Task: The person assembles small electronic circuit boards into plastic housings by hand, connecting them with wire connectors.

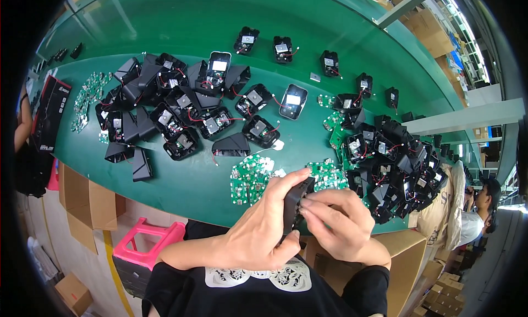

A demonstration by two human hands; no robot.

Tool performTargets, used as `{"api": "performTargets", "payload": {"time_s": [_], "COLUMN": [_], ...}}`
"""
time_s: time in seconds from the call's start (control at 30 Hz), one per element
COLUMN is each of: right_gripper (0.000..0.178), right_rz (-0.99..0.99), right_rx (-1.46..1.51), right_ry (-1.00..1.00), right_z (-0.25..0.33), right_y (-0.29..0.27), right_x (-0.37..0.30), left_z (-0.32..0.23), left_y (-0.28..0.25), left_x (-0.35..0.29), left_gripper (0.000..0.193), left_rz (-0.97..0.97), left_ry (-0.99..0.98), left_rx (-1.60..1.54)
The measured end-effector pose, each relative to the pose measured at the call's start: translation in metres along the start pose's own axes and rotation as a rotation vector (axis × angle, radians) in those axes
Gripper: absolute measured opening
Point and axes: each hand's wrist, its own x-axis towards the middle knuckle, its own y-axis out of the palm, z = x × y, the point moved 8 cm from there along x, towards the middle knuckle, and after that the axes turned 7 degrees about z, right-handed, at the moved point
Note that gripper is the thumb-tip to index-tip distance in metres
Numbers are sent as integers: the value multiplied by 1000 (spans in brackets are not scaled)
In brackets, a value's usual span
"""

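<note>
A black plastic housing (293,206) is gripped on edge in my left hand (263,223), close in front of my body. My right hand (342,221) pinches at its open side with thumb and fingertips; whatever sits between those fingertips is too small and covered to make out. Just beyond my hands, green circuit boards lie in two loose heaps, one board heap (250,177) to the left and another board heap (328,175) partly behind my right hand. Similar black housings (184,111) with red wires are piled on the left of the green table (192,190).
More housings (388,163) crowd the right side, and several stand spaced along the green conveyor belt (308,28). A black box (50,113) and scattered small boards (88,100) are at far left. A pink stool (146,240) and cardboard boxes (82,199) stand below. Other people sit at both sides.
</note>
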Motion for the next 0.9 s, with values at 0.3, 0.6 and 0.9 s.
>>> {"api": "performTargets", "payload": {"time_s": [0.3, 0.6, 0.9], "right_gripper": [23, 15, 33], "right_rz": [43, 41, 51], "right_rx": [167, -679, -280], "right_ry": [101, -373, -77], "right_z": [-7, 41, 4], "right_y": [-5, 19, 1], "right_x": [5, -16, 0], "left_z": [0, 18, 42], "left_y": [0, 5, -2], "left_x": [-1, -8, -6], "left_gripper": [78, 75, 76], "left_rz": [-21, 52, 95], "left_ry": [66, -153, -477], "left_rx": [115, -165, -831]}}
